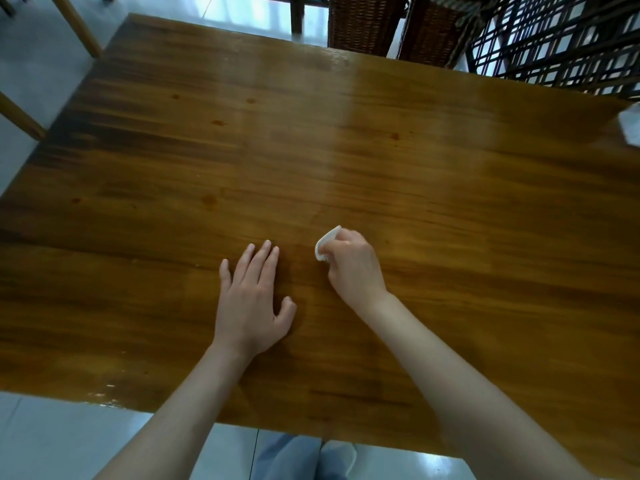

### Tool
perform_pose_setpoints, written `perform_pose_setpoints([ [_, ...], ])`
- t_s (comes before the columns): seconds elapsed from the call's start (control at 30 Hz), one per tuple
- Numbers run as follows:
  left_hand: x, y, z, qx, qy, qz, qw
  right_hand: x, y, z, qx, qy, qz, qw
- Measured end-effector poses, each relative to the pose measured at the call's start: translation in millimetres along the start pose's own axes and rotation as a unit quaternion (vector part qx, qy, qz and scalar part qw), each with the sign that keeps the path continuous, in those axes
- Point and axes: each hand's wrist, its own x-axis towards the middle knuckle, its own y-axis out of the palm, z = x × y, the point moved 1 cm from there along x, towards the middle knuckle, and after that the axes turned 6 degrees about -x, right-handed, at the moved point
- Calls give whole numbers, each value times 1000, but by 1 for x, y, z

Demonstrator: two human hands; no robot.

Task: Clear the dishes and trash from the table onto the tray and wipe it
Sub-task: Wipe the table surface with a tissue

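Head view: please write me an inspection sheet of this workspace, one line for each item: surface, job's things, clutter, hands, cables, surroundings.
Surface: glossy brown wooden table, with small dark spots on its left half and window glare along the far edge.
Job's things: small crumpled white paper wipe, pressed on the table; no dishes or tray in view.
Clutter: pale whitish object cut off at the right edge, cannot tell what it is.
Hands: left hand flat on the table, fingers straight; right hand curled round the wipe.
Cables: nothing seen.
Surroundings: dark woven wicker chairs and dark lattice screen behind the table; light wooden chair legs at left; pale tiled floor.
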Motion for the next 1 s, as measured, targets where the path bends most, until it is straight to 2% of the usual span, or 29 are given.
perform_pose_setpoints([
  [0.13, -1, -1, -2, -1, -4, 3, 1000, -19, -6, -6, -20, -72, 43, 996],
  [0.3, 0, -1, 1, -3, 1, 1, 1000, -6, -14, -42, -36, 63, -16, 997],
  [0.4, -1, 0, 1, -5, -2, 0, 1000, -37, -7, -14, -11, -12, 8, 1000],
  [0.47, -2, 0, 0, -11, -2, -3, 1000, -45, -12, -18, -14, -46, 20, 999],
  [0.5, -2, 0, 0, -14, 1, -4, 1000, -40, -15, -30, -19, -34, 14, 999],
  [0.6, 0, -1, 1, -21, 5, -7, 1000, -12, -26, -78, -40, 95, -32, 994],
  [0.67, 0, 0, 1, -22, 4, -10, 1000, -6, -27, -86, -46, 144, -64, 986],
  [0.73, -1, 1, 1, -22, 4, -10, 1000, -10, -23, -76, -44, 148, -79, 985],
  [0.87, -2, 1, 0, -19, 2, -10, 1000, -15, -18, -71, -55, 77, -41, 995],
  [1.0, -2, 1, 0, -19, -3, -7, 1000, 5, -27, -88, -33, 177, -69, 981],
])
